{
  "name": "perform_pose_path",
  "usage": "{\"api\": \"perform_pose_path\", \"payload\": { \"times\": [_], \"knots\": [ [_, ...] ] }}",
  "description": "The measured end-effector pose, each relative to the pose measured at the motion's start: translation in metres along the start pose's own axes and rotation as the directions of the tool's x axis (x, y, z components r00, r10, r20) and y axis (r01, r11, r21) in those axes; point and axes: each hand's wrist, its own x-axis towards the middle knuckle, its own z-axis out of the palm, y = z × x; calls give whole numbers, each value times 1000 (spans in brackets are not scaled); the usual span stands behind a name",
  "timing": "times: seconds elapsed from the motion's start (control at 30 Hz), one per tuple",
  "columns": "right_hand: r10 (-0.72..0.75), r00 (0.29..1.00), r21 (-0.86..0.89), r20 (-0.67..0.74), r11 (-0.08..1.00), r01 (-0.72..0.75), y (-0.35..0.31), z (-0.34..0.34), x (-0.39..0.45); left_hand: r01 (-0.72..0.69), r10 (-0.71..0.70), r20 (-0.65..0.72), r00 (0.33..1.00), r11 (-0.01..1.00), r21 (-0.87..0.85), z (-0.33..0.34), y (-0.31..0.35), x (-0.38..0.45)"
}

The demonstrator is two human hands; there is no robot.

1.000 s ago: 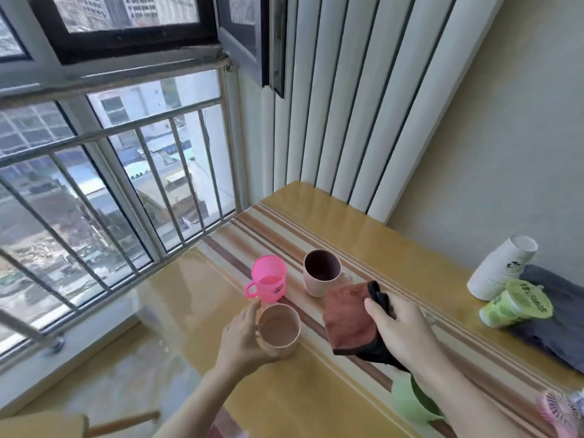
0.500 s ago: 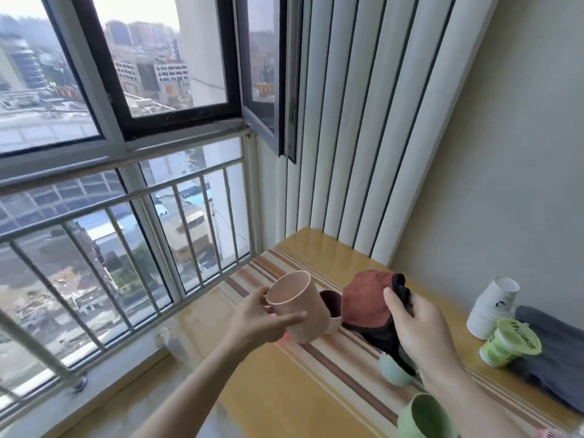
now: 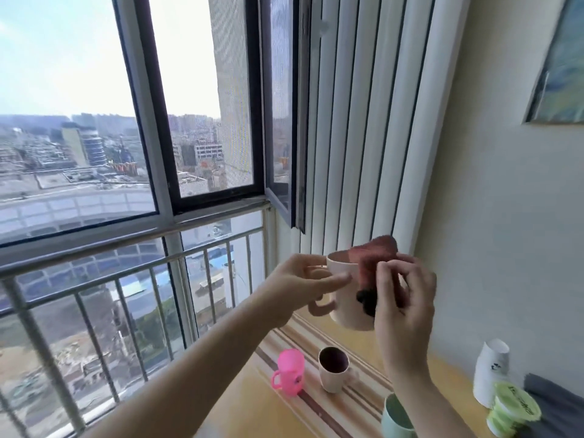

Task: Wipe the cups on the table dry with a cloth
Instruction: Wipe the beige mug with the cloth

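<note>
the window (image 3: 126,121) fills the left, the striped bench (image 3: 284,412) below right. above the bench the left hand (image 3: 300,286) holds a beige cup (image 3: 344,298) up, fingers (image 3: 335,281) wrapped round its side. the right hand (image 3: 401,295) pinches a red cloth (image 3: 369,260) over the rim, fingers closed on it. a dark-lined cup (image 3: 333,369) and pink mug (image 3: 289,373) stand on the bench, just beside each other.

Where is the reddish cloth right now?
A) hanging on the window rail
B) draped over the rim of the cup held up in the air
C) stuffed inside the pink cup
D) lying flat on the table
B: the cloth hangs over the rim of the beige cup, which the left hand holds up while the right hand pinches the cloth against it.
</note>
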Motion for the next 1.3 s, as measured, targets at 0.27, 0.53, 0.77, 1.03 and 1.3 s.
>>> {"api": "perform_pose_path", "payload": {
  "times": [0.27,0.53,0.77,1.03,1.3],
  "knots": [
    [-181,953,-194,241,954,230,0,-5,-10,-113,98,-162,982,990,-86,15,11,5],
    [-178,958,-277,226,931,239,-4,-22,-12,-76,72,-67,995,996,-56,24,27,6],
    [-20,984,99,177,995,3,-12,-45,18,-38,41,36,999,995,-87,27,34,6],
    [-86,994,37,-66,995,89,-18,-24,5,-320,380,-352,856,922,218,86,9,4],
    [-202,979,63,-13,977,203,-14,-32,8,-234,217,-156,964,966,-105,77,10,7]
  ]
}}
